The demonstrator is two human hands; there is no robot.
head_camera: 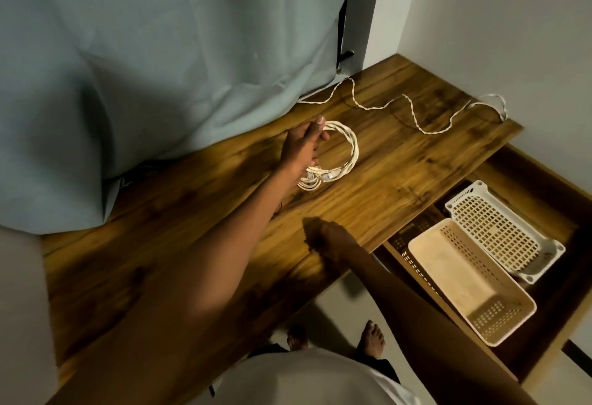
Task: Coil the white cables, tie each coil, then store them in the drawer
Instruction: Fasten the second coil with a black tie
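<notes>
A coiled white cable (347, 151) lies on the wooden desk (400, 161), its plug ends bunched at the near side. My left hand (302, 145) grips the coil's left edge, thumb on top. A second white cable (413, 114) lies loose and wavy across the desk's far right, running from under the curtain to the desk's right end. My right hand (333, 239) rests on the desk's front edge beside the open drawer (541, 174), fingers curled, holding nothing that I can see.
The open drawer holds a beige perforated basket (464, 279) and a white perforated basket (499, 231). A pale blue curtain (160, 68) hangs over the desk's back left. White walls close in on the right. My bare feet (371, 339) stand on the floor below.
</notes>
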